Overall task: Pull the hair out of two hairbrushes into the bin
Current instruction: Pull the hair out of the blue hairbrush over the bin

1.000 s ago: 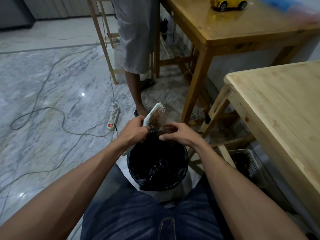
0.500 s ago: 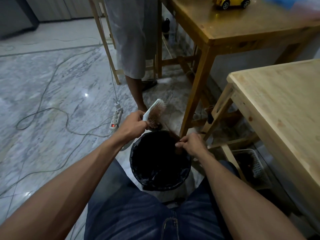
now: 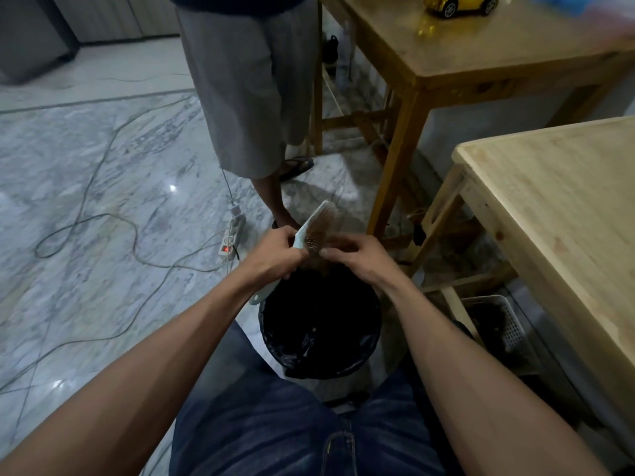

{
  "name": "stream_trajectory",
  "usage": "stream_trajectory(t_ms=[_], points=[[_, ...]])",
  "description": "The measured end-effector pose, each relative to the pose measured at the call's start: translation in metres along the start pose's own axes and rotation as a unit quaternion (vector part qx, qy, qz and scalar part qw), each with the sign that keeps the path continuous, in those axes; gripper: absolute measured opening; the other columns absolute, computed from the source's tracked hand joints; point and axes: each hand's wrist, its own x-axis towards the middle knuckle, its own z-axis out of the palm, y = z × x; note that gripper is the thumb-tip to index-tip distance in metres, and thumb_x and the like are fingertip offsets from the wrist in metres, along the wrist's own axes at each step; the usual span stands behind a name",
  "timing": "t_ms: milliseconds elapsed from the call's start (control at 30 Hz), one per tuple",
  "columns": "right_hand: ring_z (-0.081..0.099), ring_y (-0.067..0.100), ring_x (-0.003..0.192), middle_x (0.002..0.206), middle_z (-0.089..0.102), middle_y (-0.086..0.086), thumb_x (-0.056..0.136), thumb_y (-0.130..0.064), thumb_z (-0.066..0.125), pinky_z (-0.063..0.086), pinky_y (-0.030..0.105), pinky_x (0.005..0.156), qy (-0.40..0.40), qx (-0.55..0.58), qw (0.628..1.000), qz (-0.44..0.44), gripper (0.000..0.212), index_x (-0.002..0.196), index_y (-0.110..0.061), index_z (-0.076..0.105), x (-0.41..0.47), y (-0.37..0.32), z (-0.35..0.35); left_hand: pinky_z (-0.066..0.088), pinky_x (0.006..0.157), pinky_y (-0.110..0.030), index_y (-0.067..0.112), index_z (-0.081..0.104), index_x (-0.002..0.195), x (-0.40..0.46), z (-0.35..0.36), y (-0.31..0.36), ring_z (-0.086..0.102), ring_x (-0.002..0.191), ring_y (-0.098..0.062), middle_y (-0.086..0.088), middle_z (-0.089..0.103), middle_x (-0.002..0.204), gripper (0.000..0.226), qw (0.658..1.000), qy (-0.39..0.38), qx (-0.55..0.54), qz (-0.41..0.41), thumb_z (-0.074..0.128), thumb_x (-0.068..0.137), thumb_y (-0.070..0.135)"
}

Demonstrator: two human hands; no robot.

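While the left hand [image 3: 275,254] is wrapped around the neck of a pale hairbrush [image 3: 314,228], gripping it tight, the brush head sticks up and away past the knuckles, bristle side turned toward the right hand [image 3: 357,259]. That right hand sits just beside the left one with its fingertips pinched together on the brown hair [image 3: 324,225] matted into the bristles, so both hands are basically closed on something. The brush's handle end pokes out below the left wrist. Directly under both hands is the bin [image 3: 321,324], lined with a black bag, parked between the person's denim-covered knees. Off past the left hand there's a white power strip [image 3: 232,237] with a red light and cables trailing over the marble floor. Beyond the hands somebody in grey shorts [image 3: 247,84] is standing, and out past the right hand is a wooden table [image 3: 563,214]. Only one brush visible from here.
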Motion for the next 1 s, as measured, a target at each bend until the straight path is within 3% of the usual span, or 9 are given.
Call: stream_trajectory(t_ms=[100,233,400,433,567,600,767,900,1000], points=[[0.07,0.003,0.088,0.09,0.077,-0.012,0.089,-0.029,0.078,0.052,0.024,0.083,0.035,-0.022,0.999,-0.016,0.007,0.095,-0.027,0.08,0.002,-0.004,0.003,0.05,0.051,-0.031,0.014,0.06,0.085,-0.001,-0.001,0.004,0.061,0.053,-0.02,-0.006,0.063,0.062,0.009,1.0,0.001,0.023,0.013,0.064,0.08,0.009],[0.063,0.005,0.072,0.077,0.072,-0.008,0.091,-0.028,0.076,0.043,0.024,0.066,0.068,-0.136,0.988,0.007,0.012,0.087,-0.018,0.082,0.0,0.01,-0.002,0.046,0.048,-0.027,0.014,0.063,0.078,0.003,-0.011,0.003,0.058,0.047,-0.016,-0.006,0.062,0.058,0.011,0.999,0.043,0.001,-0.002,0.064,0.081,0.004],[0.067,0.012,0.087,0.091,0.072,-0.006,0.094,-0.029,0.073,0.044,0.022,0.067,0.026,-0.146,0.985,0.09,0.007,0.092,-0.024,0.077,-0.007,0.022,-0.008,0.049,0.052,-0.028,0.011,0.066,0.079,0.003,-0.016,-0.003,0.058,0.047,-0.018,-0.01,0.064,0.057,0.01,0.999,0.032,-0.012,0.009,0.062,0.081,0.002],[0.066,0.011,0.093,0.097,0.071,-0.006,0.093,-0.031,0.075,0.045,0.022,0.071,0.023,-0.134,0.987,0.087,0.012,0.102,-0.022,0.076,-0.006,0.019,-0.008,0.051,0.053,-0.029,0.01,0.066,0.085,0.004,-0.015,-0.005,0.061,0.049,-0.017,-0.011,0.066,0.061,0.008,1.0,0.022,-0.012,0.01,0.063,0.083,0.002],[0.061,0.017,0.119,0.131,0.06,-0.002,0.081,-0.033,0.085,0.051,0.036,0.101,-0.005,-0.013,0.998,0.061,0.073,0.145,-0.02,0.053,-0.002,0.002,-0.003,0.059,0.06,-0.038,0.008,0.06,0.106,0.007,-0.006,-0.015,0.068,0.059,-0.019,-0.01,0.072,0.085,0.021,0.999,-0.022,-0.028,0.014,0.067,0.087,0.007],[0.062,0.018,0.118,0.131,0.062,-0.002,0.081,-0.033,0.085,0.052,0.038,0.102,-0.002,0.002,0.999,0.043,0.07,0.143,-0.021,0.054,-0.002,-0.002,-0.003,0.058,0.059,-0.038,0.011,0.057,0.106,0.008,-0.004,-0.016,0.068,0.06,-0.021,-0.01,0.071,0.088,0.022,0.999,-0.027,-0.024,0.018,0.067,0.087,0.008],[0.071,0.009,0.095,0.097,0.077,-0.007,0.09,-0.023,0.077,0.056,0.033,0.089,0.039,-0.034,0.998,-0.026,0.009,0.098,-0.025,0.079,0.001,-0.007,0.003,0.054,0.056,-0.034,0.018,0.053,0.11,0.012,-0.004,-0.02,0.062,0.061,-0.016,-0.007,0.068,0.094,0.026,0.999,-0.022,0.028,0.022,0.067,0.088,0.022],[0.06,-0.005,0.077,0.084,0.071,-0.011,0.092,-0.026,0.075,0.042,0.013,0.067,0.08,-0.089,0.993,-0.015,0.009,0.097,-0.021,0.081,-0.002,-0.006,0.007,0.053,0.078,-0.039,0.02,0.053,0.114,0.009,-0.01,-0.018,0.06,0.089,-0.019,-0.006,0.065,0.107,0.028,0.994,0.001,0.103,0.025,0.061,0.089,0.029],[0.063,0.007,0.082,0.087,0.072,-0.005,0.093,-0.029,0.074,0.043,0.021,0.069,0.088,-0.134,0.987,0.016,0.013,0.097,-0.018,0.081,-0.004,0.002,0.008,0.052,0.072,-0.039,0.026,0.052,0.108,0.005,-0.011,-0.023,0.062,0.086,-0.02,-0.007,0.068,0.103,0.026,0.999,-0.001,0.052,0.012,0.061,0.085,0.035]])
